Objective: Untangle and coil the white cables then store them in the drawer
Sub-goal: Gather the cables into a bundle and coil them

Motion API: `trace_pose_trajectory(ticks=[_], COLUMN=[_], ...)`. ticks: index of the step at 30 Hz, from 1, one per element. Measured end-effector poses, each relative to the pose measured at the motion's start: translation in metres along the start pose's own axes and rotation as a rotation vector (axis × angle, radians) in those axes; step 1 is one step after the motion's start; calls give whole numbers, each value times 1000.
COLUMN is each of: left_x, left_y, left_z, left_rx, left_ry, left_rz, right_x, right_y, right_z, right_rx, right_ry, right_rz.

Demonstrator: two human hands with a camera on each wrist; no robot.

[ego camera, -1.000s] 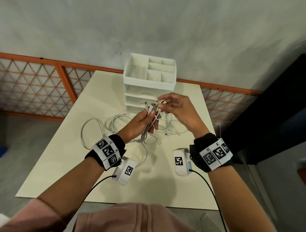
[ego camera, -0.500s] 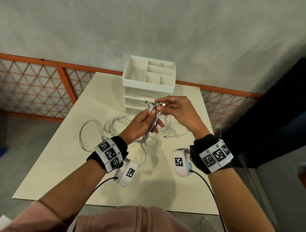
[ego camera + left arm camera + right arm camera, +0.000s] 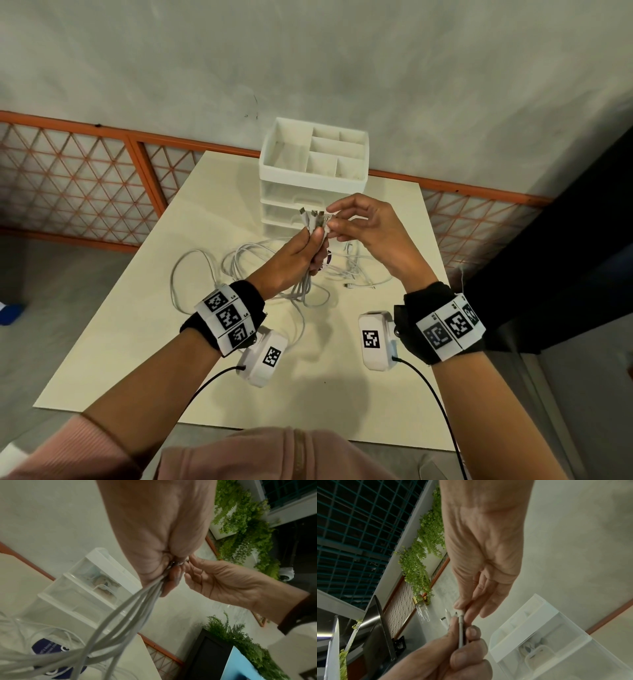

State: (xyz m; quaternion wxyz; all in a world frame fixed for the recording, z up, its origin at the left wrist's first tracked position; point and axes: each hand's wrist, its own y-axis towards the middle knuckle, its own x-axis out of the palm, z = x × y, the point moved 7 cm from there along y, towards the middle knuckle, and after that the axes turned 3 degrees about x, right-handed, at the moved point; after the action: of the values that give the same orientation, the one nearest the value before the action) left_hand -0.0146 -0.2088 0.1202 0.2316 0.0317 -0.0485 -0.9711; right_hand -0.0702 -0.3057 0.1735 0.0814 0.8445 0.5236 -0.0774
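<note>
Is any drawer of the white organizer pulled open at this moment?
No: in the head view all drawer fronts of the white organizer sit flush, behind the raised hands.

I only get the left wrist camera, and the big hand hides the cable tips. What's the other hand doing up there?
Observer: The right hand pinches one plug tip above the left hand's grip on the white cables.
Operator: How many tips stick out?
Observer: Several plug ends fan out; I can't count them exactly.
Operator: Is the box's top full?
Observer: The drawer unit's top tray looks empty.
</note>
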Motion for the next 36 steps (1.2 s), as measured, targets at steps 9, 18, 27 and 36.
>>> trace_pose_trajectory(ticks=[9, 18, 27, 36], left_x=[8, 10, 5, -1], left_y=[-3, -3, 0, -2], left_z=[-7, -7, -14, -16], left_rx=[-68, -90, -123, -151], left_ry=[-22, 62, 83, 83], left_rz=[-178, -249, -253, -272], right_x=[1, 0, 12, 13], right_y=[-2, -2, 0, 4], right_z=[1, -2, -16, -15], right_rx=[3, -13, -109, -152], right_ry=[16, -109, -337, -369], right_rz=[-39, -50, -139, -125])
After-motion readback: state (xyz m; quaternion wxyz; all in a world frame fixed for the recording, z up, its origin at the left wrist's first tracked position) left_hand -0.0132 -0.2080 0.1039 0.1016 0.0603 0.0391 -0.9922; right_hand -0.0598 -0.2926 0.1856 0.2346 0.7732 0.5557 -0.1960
